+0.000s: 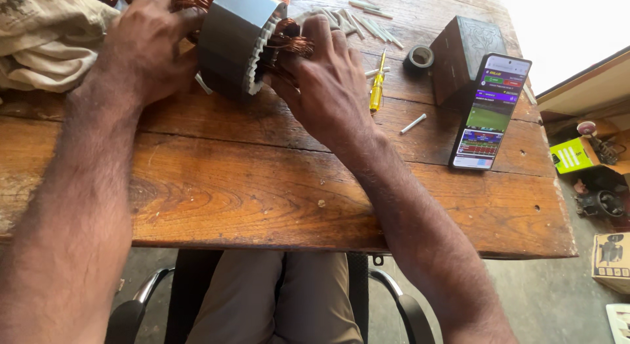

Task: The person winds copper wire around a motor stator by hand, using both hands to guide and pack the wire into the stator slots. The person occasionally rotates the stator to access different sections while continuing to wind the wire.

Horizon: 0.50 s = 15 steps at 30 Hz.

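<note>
The fingers (pixel 315 35) of the right hand (pixel 331 81) press into the copper wire winding (pixel 292 42) that comes out of the open end of the grey cylindrical metal motor stator (pixel 233 39). The fingers are bent and they pinch the copper strands at the toothed rim of the stator. The left hand (pixel 147 45) lies on the other side of the stator, with its fingers curled around the grey outer wall, so it grips the stator from the left. The stator lies on its side on the brown wooden plank table (pixel 262 180), near the far edge, between the two hands, with its open end toward the right hand.

Just beside the right hand, to the right, a small screwdriver with a yellow handle (pixel 377 88) lies on the table. Further right there is a short white tube piece (pixel 413 123). Behind the right hand, several pale thin strips (pixel 357 22) lie in a loose heap. A dark roll of tape (pixel 419 57) stands beside a dark carved wooden box (pixel 469 52). A smartphone with a lit screen (pixel 491 111) leans against this box. At the far left of the table a crumpled beige cloth (pixel 46 35) lies behind the left forearm.
</note>
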### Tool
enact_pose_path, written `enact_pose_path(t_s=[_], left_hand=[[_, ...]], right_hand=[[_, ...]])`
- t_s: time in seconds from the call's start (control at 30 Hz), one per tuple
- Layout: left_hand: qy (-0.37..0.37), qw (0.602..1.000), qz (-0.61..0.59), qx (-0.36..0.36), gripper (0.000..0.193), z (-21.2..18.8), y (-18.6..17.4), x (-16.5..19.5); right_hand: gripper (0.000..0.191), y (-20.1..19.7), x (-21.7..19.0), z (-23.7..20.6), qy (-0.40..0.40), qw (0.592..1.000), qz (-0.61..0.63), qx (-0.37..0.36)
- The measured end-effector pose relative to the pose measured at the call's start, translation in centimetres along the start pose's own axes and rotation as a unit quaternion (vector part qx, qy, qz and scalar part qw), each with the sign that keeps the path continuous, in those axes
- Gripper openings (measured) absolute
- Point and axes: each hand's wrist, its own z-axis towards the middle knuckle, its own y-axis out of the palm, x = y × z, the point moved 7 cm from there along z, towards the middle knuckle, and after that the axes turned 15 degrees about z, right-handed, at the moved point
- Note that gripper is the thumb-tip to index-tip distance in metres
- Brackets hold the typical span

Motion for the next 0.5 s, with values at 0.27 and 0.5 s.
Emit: enact_pose_path(t_s=[0.27,0.5], left_hand=[[-0.026,0.999,-0.031,-0.025,0.054,-0.3,-0.4,0.2],[-0.109,0.962,-0.222,-0.12,0.062,-0.5,-1.2,0.2]], right_hand=[[0.042,0.0,0.0,-0.3,-0.047,0.999,0.003,0.014],[0.024,0.3,0.6,-0.6,-0.047,0.998,0.027,0.009]])
